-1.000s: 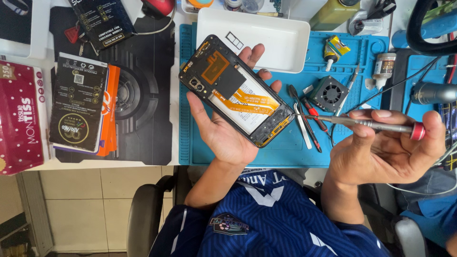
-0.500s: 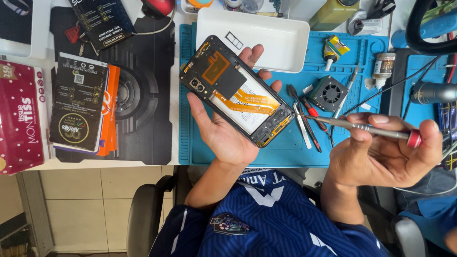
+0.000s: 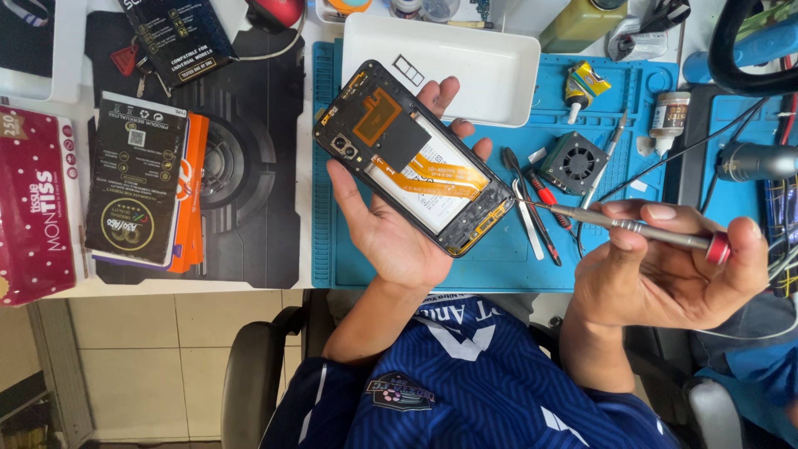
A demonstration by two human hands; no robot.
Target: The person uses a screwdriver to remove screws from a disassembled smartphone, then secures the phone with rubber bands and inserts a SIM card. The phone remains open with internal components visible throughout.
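I am watching the left hand [image 3: 391,237] cradling an opened phone [image 3: 413,156] above the blue mat [image 3: 490,258] — its grip is clasped around the phone's edges, back cover off, the orange ribbon and black plate showing. The right hand [image 3: 665,270] is pinching a screwdriver [image 3: 636,226] with a red cap, grip clenched on the shaft, the tip pointing at the phone's lower corner, just beside it. A white tray [image 3: 499,91] is sitting behind on the counter — tweezers [image 3: 525,218] and a small fan [image 3: 573,160] are lying between the hands.
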